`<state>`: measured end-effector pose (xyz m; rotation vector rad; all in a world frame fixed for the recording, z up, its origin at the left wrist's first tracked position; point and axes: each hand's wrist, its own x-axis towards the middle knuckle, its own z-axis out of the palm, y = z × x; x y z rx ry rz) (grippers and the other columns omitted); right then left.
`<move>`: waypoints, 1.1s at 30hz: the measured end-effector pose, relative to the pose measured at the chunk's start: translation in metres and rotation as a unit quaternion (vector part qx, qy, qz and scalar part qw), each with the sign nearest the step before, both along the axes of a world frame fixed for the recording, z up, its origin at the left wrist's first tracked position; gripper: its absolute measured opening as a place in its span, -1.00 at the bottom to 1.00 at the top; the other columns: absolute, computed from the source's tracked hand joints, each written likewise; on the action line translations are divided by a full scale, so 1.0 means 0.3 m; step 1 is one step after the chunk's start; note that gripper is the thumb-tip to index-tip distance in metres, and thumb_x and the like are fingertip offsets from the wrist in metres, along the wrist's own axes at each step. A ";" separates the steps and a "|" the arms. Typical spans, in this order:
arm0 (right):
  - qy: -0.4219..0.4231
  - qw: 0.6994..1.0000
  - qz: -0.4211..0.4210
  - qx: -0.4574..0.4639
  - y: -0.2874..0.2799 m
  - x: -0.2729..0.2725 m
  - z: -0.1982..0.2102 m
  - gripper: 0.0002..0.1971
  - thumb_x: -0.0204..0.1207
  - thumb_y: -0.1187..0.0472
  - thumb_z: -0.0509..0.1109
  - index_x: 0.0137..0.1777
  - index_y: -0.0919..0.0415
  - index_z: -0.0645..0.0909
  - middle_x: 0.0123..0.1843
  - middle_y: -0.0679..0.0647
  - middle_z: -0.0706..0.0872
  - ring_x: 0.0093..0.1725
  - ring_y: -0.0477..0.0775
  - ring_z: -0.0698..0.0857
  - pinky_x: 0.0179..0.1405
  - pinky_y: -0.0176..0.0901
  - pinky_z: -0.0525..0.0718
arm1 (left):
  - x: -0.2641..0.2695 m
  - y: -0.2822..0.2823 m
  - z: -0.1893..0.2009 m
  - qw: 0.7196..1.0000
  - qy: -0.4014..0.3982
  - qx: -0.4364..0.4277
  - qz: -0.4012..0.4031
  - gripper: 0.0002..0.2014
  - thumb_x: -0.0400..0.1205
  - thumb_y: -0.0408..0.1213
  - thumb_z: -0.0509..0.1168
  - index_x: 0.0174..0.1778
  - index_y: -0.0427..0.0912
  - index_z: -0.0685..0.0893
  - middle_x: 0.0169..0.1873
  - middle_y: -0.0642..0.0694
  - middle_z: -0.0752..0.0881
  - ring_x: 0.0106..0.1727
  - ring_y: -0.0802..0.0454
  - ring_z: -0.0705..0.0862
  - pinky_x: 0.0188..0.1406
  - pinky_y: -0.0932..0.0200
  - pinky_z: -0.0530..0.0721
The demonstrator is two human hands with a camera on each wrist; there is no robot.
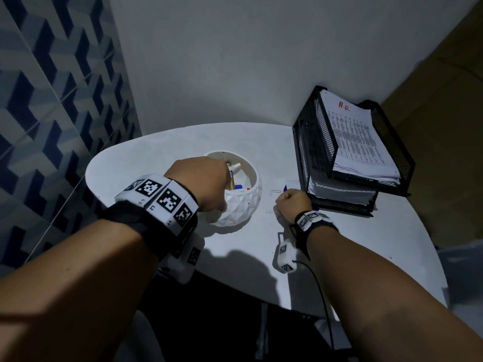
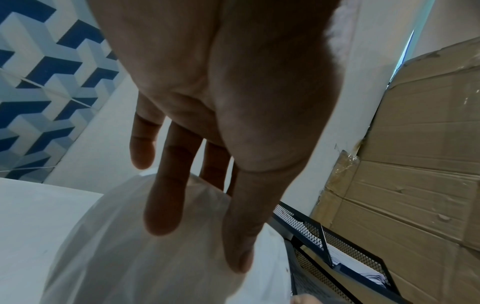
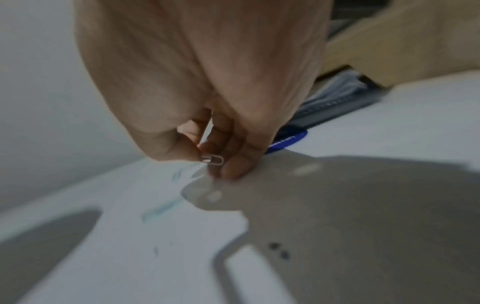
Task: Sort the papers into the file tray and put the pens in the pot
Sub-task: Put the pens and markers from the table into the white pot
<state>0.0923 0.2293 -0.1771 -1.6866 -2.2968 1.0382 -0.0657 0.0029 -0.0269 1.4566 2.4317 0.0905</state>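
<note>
A white faceted pot (image 1: 243, 205) stands mid-table with several pens (image 1: 234, 169) inside. My left hand (image 1: 203, 184) lies over its left rim. In the left wrist view the left hand (image 2: 200, 236) has straight fingers and thumb along the pot's wall (image 2: 116, 267) and grips nothing. My right hand (image 1: 292, 205) is curled on the table between the pot and the black mesh file tray (image 1: 324, 131). In the right wrist view the right hand (image 3: 207, 164) pinches a metal paper clip (image 3: 212, 160). Stacks of papers (image 1: 358, 137) fill both tiers of the tray.
Two more paper clips (image 1: 275, 191) lie on the white round table (image 1: 156, 147) beside my right hand. A blue and white item (image 1: 286, 188) sits against the tray's foot. Cardboard boxes (image 2: 415, 164) stand at the right. A tiled wall is at the left.
</note>
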 end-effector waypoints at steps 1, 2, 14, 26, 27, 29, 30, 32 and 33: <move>0.050 0.998 -0.026 -0.037 0.005 0.004 0.006 -0.82 0.51 0.43 0.34 -0.31 0.28 0.63 -0.32 0.27 0.73 -0.46 0.14 0.71 -0.58 -0.19 0.73 | 0.000 -0.001 -0.001 1.000 0.001 -0.002 -0.002 -0.59 0.46 0.03 0.58 -0.38 0.06 0.43 -0.33 0.13 0.62 -0.09 -0.08 0.69 -0.18 0.10 0.58; 0.088 0.993 -0.044 -0.072 0.012 0.009 0.007 -0.76 0.54 0.50 0.28 -0.33 0.32 0.61 -0.33 0.33 0.69 -0.56 0.11 0.66 -0.67 -0.27 0.61 | 0.001 0.000 0.000 1.000 0.003 -0.003 -0.004 -0.60 0.46 0.03 0.58 -0.38 0.06 0.44 -0.33 0.13 0.61 -0.10 -0.07 0.68 -0.18 0.11 0.56; -0.090 0.983 0.154 0.041 -0.060 0.026 -0.018 -0.88 0.39 0.23 0.53 -0.08 0.15 0.73 -0.28 -0.04 0.71 -0.20 0.07 0.72 -0.21 -0.16 0.70 | 0.021 0.007 0.002 1.000 0.005 -0.018 -0.014 -0.60 0.46 0.02 0.57 -0.40 0.06 0.45 -0.34 0.12 0.62 -0.12 -0.08 0.69 -0.19 0.11 0.56; 0.083 0.995 0.053 -0.017 -0.102 -0.037 0.126 -0.79 0.50 0.38 0.41 -0.34 0.23 0.53 -0.45 0.07 0.54 -0.47 0.02 0.49 -0.32 -0.21 0.51 | 0.039 -0.001 0.006 0.999 -0.002 -0.034 -0.013 -0.62 0.49 -0.05 0.55 -0.46 0.11 0.45 -0.38 0.14 0.61 -0.14 -0.03 0.70 -0.20 0.12 0.55; 0.150 0.988 0.033 -0.021 -0.111 -0.058 0.179 -0.80 0.49 0.42 0.38 -0.34 0.24 0.53 -0.47 0.08 0.53 -0.51 0.03 0.46 -0.41 -0.23 0.48 | 0.039 -0.001 0.005 0.999 -0.002 -0.033 -0.011 -0.62 0.49 -0.06 0.55 -0.46 0.10 0.45 -0.38 0.13 0.62 -0.15 -0.02 0.70 -0.21 0.12 0.54; 0.230 0.971 0.065 -0.022 -0.142 -0.099 0.281 -0.79 0.43 0.47 0.33 -0.37 0.21 0.55 -0.48 0.08 0.55 -0.53 0.03 0.45 -0.48 -0.22 0.44 | 0.043 0.003 0.002 0.999 -0.002 -0.035 -0.009 -0.63 0.49 -0.06 0.56 -0.45 0.08 0.47 -0.38 0.13 0.62 -0.15 -0.02 0.70 -0.23 0.12 0.53; 0.243 0.965 0.103 -0.015 -0.166 -0.119 0.332 -0.77 0.42 0.47 0.32 -0.38 0.18 0.56 -0.48 0.05 0.57 -0.52 0.00 0.47 -0.47 -0.22 0.46 | 0.045 0.005 0.001 0.999 -0.001 -0.036 -0.008 -0.63 0.48 -0.06 0.56 -0.44 0.07 0.47 -0.38 0.13 0.62 -0.14 -0.02 0.70 -0.22 0.12 0.53; 0.242 0.953 0.182 -0.009 -0.209 -0.147 0.388 -0.77 0.45 0.45 0.33 -0.32 0.13 0.66 -0.43 0.01 0.65 -0.46 -0.03 0.57 -0.41 -0.21 0.58 | 0.048 0.007 0.002 0.999 -0.002 -0.037 -0.008 -0.64 0.48 -0.04 0.57 -0.41 0.06 0.48 -0.36 0.12 0.62 -0.13 -0.03 0.71 -0.20 0.11 0.55; 0.244 0.946 0.211 -0.027 -0.231 -0.157 0.410 -0.76 0.48 0.47 0.32 -0.24 0.15 0.71 -0.37 0.05 0.71 -0.40 0.01 0.65 -0.35 -0.19 0.67 | 0.050 0.008 0.003 0.999 -0.004 -0.037 -0.008 -0.67 0.47 -0.03 0.57 -0.37 0.05 0.50 -0.35 0.12 0.63 -0.12 -0.04 0.72 -0.20 0.10 0.56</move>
